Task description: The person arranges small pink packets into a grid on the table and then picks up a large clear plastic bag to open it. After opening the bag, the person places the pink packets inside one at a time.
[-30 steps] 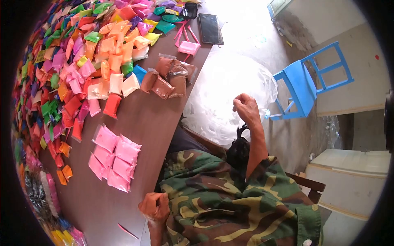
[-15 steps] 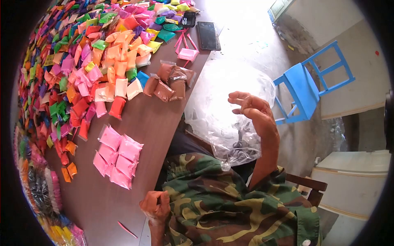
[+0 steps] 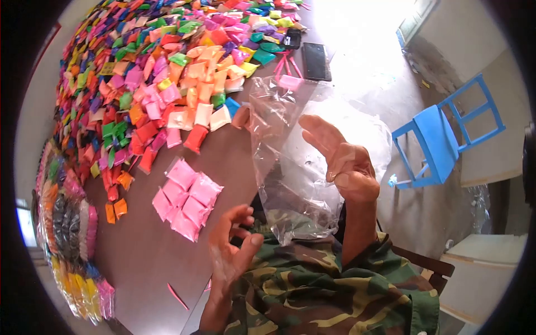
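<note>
A clear plastic bag (image 3: 279,162) hangs upright over my lap, between my two hands. My right hand (image 3: 349,162) is at the bag's right side, thumb and fingers pinched on its film. My left hand (image 3: 231,245) is to the lower left of the bag, fingers curled but apart, with nothing visible in them. On the brown table (image 3: 134,257), beyond my left hand, lies a neat block of several pink packets (image 3: 190,198). Brown packets (image 3: 241,118) are partly covered by the bag.
A large heap of colourful packets (image 3: 151,72) covers the far table. A phone (image 3: 316,61), a small black box (image 3: 292,39) and pink sticks (image 3: 290,66) lie near its edge. One pink stick (image 3: 178,296) is nearby. A blue chair (image 3: 432,139) stands right.
A clear bag has come up between my hands. My left hand has risen and its fingers have spread; my right hand has turned and pinched the film. The view has shifted.
</note>
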{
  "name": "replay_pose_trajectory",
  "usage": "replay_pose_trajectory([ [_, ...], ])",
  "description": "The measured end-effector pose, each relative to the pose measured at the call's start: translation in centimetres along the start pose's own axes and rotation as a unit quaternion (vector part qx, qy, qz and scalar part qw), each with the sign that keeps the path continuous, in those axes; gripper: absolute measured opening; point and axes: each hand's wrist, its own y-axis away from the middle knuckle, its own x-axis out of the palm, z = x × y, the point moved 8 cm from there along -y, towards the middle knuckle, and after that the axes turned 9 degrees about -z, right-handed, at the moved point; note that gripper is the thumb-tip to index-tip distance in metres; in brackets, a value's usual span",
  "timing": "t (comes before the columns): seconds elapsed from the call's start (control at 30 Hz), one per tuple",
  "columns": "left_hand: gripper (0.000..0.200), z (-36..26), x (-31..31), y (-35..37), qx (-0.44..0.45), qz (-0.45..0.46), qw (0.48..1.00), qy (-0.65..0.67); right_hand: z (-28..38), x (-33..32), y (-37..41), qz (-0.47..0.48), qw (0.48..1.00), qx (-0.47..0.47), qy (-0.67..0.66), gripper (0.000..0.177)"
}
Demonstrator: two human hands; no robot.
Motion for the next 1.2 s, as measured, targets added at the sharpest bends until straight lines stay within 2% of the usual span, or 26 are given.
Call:
replay_pose_trajectory([
  [0.07, 0.066, -0.3, 0.7, -0.7, -0.012, -0.006, 0.998, 0.063, -0.3, 1.4, -0.2, 0.025, 0.999, -0.002, -0.022, 0.026],
  [0.1, 0.055, -1.2, 1.2, -1.0, 0.024, 0.011, 0.997, 0.076, -0.3, 2.1, -0.2, 0.031, 0.999, -0.003, -0.031, 0.026],
  [0.2, 0.039, -0.9, 2.2, -1.1, -0.041, -0.029, 0.994, 0.093, -0.2, 3.3, 0.1, 0.054, 0.999, -0.007, -0.002, 0.023],
  [0.23, 0.035, -0.9, 2.0, -1.1, -0.036, -0.035, 0.992, 0.115, 0.0, 3.5, 0.2, 0.06, 0.998, -0.01, 0.017, 0.022],
  [0.33, 0.029, -0.2, 0.9, -1.3, -0.029, -0.058, 0.983, 0.174, 1.2, 3.3, 0.5, 0.014, 0.989, 0.012, 0.147, 0.024],
  [0.37, 0.029, 0.0, 0.5, -1.3, -0.034, -0.072, 0.978, 0.191, 1.3, 2.3, 0.8, -0.002, 0.989, -0.004, 0.146, 0.018],
  [0.47, 0.027, 0.9, -1.0, -1.6, -0.05, -0.1, 0.968, 0.226, 2.1, 0.1, 1.4, -0.11, 0.969, -0.052, 0.213, 0.014],
  [0.57, 0.027, 1.1, -1.3, -1.6, -0.053, -0.117, 0.962, 0.239, 0.6, -1.3, 2.0, -0.221, 0.952, -0.052, 0.206, 0.02],
  [0.67, 0.028, 1.5, -1.3, -1.8, -0.039, -0.129, 0.964, 0.227, -2.5, -1.2, 2.8, -0.26, 0.943, 0.078, 0.193, 0.036],
  [0.7, 0.028, 1.6, -1.3, -1.8, -0.042, -0.13, 0.965, 0.224, -3.9, -0.9, 3.2, -0.247, 0.951, 0.109, 0.147, 0.046],
  [0.73, 0.028, 1.7, -1.3, -1.8, -0.044, -0.13, 0.965, 0.221, -4.8, -0.3, 3.4, -0.206, 0.954, 0.166, 0.14, 0.049],
  [0.8, 0.027, 2.1, -1.4, -1.8, -0.057, -0.139, 0.964, 0.22, -5.5, 0.8, 4.0, -0.187, 0.947, 0.248, 0.085, 0.041],
  [0.9, 0.029, 2.0, -1.1, -2.1, -0.064, -0.119, 0.964, 0.231, -6.4, 0.3, 4.1, -0.147, 0.963, 0.217, 0.056, 0.028],
  [1.0, 0.033, 2.6, -0.6, -2.0, -0.074, -0.111, 0.964, 0.232, -4.9, -0.6, 3.4, -0.176, 0.971, 0.159, 0.028, 0.02],
  [1.2, 0.035, 1.7, 0.9, -2.5, -0.034, -0.07, 0.971, 0.224, -2.3, -1.6, 2.9, -0.174, 0.971, 0.151, 0.068, 0.022],
])
